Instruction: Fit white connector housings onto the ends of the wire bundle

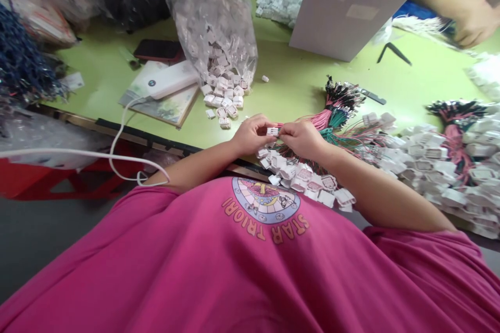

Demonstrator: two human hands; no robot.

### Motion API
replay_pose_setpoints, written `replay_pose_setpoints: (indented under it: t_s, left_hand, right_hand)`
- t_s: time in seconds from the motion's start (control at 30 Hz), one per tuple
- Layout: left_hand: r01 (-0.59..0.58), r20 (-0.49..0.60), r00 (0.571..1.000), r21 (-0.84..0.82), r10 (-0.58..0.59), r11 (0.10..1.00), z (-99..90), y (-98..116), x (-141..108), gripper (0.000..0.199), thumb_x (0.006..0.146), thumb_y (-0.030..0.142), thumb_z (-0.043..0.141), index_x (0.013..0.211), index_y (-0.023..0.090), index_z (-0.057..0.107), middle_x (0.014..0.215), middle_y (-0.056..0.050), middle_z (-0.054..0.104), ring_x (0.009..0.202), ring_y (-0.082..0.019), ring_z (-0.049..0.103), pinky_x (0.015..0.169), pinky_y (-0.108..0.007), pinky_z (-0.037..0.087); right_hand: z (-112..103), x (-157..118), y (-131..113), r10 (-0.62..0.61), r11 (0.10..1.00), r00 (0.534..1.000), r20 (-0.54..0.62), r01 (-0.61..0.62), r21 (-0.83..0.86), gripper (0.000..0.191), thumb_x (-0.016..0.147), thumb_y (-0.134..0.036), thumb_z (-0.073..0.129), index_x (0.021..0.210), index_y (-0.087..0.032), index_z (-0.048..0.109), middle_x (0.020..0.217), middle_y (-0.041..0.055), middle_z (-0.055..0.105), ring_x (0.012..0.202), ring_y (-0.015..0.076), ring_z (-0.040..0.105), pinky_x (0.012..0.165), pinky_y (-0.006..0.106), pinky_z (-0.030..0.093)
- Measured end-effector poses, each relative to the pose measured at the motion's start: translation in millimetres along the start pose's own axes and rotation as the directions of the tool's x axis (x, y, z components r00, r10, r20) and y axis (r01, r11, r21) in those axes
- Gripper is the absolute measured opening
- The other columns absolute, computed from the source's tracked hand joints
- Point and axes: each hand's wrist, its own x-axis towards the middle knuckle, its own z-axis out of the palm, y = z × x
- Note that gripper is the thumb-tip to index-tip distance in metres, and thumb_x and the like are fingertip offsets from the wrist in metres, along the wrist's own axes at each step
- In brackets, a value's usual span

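My left hand pinches a small white plastic connector housing with slots in its face. Close against its right side, my right hand is closed with thumb and forefinger together at the housing; a thin wire seems to be in the pinch, though the fingers mostly hide it. Beside that hand lies a bundle of pink and green wires with dark tips. Under my hands, many white housings with wires attached hang at the table edge. Loose white housings spill from a clear plastic bag.
A phone, a notebook and a white power bank with a cable lie left. A grey box stands at the back. More wired housings are piled right. Co-workers' hands show at the far side.
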Motion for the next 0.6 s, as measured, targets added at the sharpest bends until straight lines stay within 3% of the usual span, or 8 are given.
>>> replay_pose_setpoints:
  t_s: [0.13, 0.23, 0.3, 0.4, 0.5, 0.53, 0.57, 0.6]
  left_hand:
    - [0.006, 0.033, 0.999, 0.113, -0.01, 0.994, -6.9, 21, -6, 0.035, 0.071, 0.046, 0.072, 0.093, 0.018, 0.069, 0.088, -0.005, 0.062, 0.081, -0.015, 0.059, 0.073, -0.028, 0.048]
    - [-0.145, 0.127, 0.985, 0.229, 0.118, 0.963, -9.7, 44, -17, 0.03, 0.075, 0.044, 0.069, 0.091, 0.018, 0.068, 0.089, -0.007, 0.064, 0.086, -0.018, 0.058, 0.08, -0.033, 0.047]
    - [-0.279, 0.256, 0.941, 0.228, 0.219, 0.933, -6.5, 54, -25, 0.03, 0.078, 0.042, 0.066, 0.096, 0.018, 0.068, 0.095, -0.01, 0.066, 0.092, -0.021, 0.059, 0.085, -0.036, 0.047]
    - [-0.472, 0.498, 0.797, 0.162, 0.341, 0.867, 2.7, 59, -32, 0.038, 0.082, 0.042, 0.061, 0.112, 0.019, 0.065, 0.108, -0.014, 0.066, 0.101, -0.024, 0.061, 0.086, -0.038, 0.048]
    - [-0.606, 0.626, 0.66, 0.116, 0.416, 0.787, 4.3, 57, -34, 0.048, 0.086, 0.042, 0.056, 0.128, 0.02, 0.056, 0.119, -0.014, 0.063, 0.111, -0.025, 0.059, 0.092, -0.038, 0.048]
    - [-0.627, 0.629, 0.648, 0.12, 0.429, 0.77, 0.8, 56, -33, 0.049, 0.086, 0.042, 0.056, 0.13, 0.02, 0.054, 0.122, -0.014, 0.062, 0.114, -0.025, 0.057, 0.095, -0.038, 0.047]
    - [-0.631, 0.607, 0.665, 0.146, 0.435, 0.762, -5.2, 53, -33, 0.048, 0.087, 0.041, 0.055, 0.13, 0.02, 0.054, 0.124, -0.013, 0.061, 0.116, -0.024, 0.056, 0.098, -0.038, 0.046]
    - [-0.609, 0.554, 0.716, 0.201, 0.424, 0.767, -13.4, 50, -33, 0.044, 0.088, 0.039, 0.054, 0.129, 0.021, 0.055, 0.124, -0.011, 0.061, 0.117, -0.023, 0.055, 0.099, -0.038, 0.044]
  right_hand:
    - [-15, -5, 6, -0.072, 0.994, 0.994, 0.085, 0.064, 0.088, 0.022, 0.081, -0.028, 0.052, 0.078, -0.016, 0.07, 0.063, 0.0009, 0.061, 0.061, 0.0109, 0.051, 0.061, 0.026, 0.036]
    - [-41, -6, 18, -0.197, 0.965, 0.943, 0.267, 0.14, 0.22, 0.025, 0.08, -0.038, 0.058, 0.08, -0.017, 0.072, 0.067, 0.0015, 0.066, 0.062, 0.0114, 0.054, 0.06, 0.026, 0.04]
    - [-54, -1, 24, -0.163, 0.964, 0.957, 0.24, 0.103, 0.243, 0.029, 0.081, -0.041, 0.057, 0.084, -0.018, 0.073, 0.07, 0.0028, 0.069, 0.063, 0.0124, 0.057, 0.061, 0.027, 0.042]
    - [-56, 14, 22, -0.104, 0.994, 0.983, 0.152, 0.097, 0.056, 0.024, 0.08, -0.035, 0.058, 0.087, -0.019, 0.074, 0.08, 0.0036, 0.072, 0.07, 0.0149, 0.06, 0.065, 0.029, 0.044]
    - [-35, 28, 9, -0.106, 0.93, 0.963, 0.248, 0.184, -0.317, 0.02, 0.077, -0.023, 0.057, 0.087, -0.021, 0.074, 0.089, 0.0049, 0.073, 0.079, 0.018, 0.062, 0.065, 0.028, 0.041]
    - [-27, 30, 5, -0.098, 0.888, 0.961, 0.259, 0.201, -0.413, 0.02, 0.078, -0.022, 0.056, 0.088, -0.02, 0.074, 0.091, 0.0071, 0.073, 0.08, 0.019, 0.063, 0.063, 0.028, 0.039]
    - [-19, 30, 3, -0.093, 0.851, 0.963, 0.254, 0.21, -0.482, 0.022, 0.08, -0.021, 0.053, 0.089, -0.019, 0.073, 0.092, 0.0092, 0.072, 0.08, 0.0197, 0.063, 0.061, 0.028, 0.037]
    - [-14, 29, 1, -0.092, 0.826, 0.965, 0.245, 0.212, -0.522, 0.023, 0.082, -0.022, 0.051, 0.09, -0.019, 0.072, 0.093, 0.0102, 0.071, 0.08, 0.02, 0.062, 0.059, 0.028, 0.035]
